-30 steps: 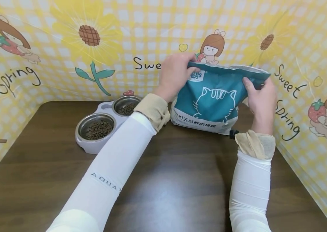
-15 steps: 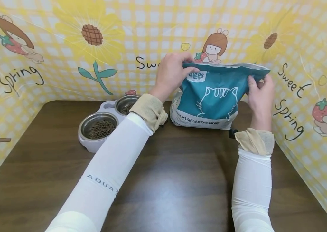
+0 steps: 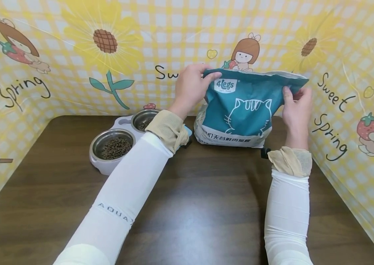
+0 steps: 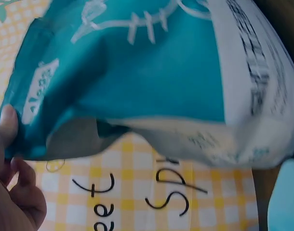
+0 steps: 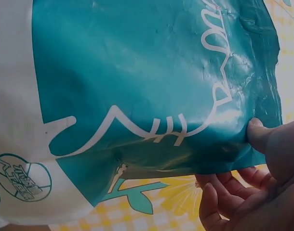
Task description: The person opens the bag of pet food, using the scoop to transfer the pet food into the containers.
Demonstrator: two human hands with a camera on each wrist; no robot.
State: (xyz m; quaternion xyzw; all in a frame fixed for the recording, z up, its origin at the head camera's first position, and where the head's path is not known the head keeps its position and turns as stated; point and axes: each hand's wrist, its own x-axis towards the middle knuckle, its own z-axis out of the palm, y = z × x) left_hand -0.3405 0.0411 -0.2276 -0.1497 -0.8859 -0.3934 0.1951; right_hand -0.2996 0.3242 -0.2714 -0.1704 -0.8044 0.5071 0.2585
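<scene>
A teal and white cat food bag (image 3: 246, 106) stands upright at the back of the table, a white cat outline on its front. My left hand (image 3: 191, 85) pinches its top left corner, thumb on the front face. At the top right corner my right hand (image 3: 297, 108) grips the edge, again with the thumb in front. The left wrist view shows the bag's side (image 4: 185, 139) folded inward below my thumb (image 4: 8, 122). In the right wrist view, the fingers (image 5: 229, 192) curl behind the bag's edge.
To the left stands a pale double feeder (image 3: 107, 167) with two metal bowls of brown kibble, partly covered by my left forearm. A light blue object (image 3: 188, 130) shows beside my left wrist. A patterned yellow cloth (image 3: 167, 36) closes off the back and sides of the brown table (image 3: 190, 206).
The bag's base has shifted slightly back and its front stands straighter. My left hand has moved a little left at the corner, showing the whole logo. My right hand keeps its grip.
</scene>
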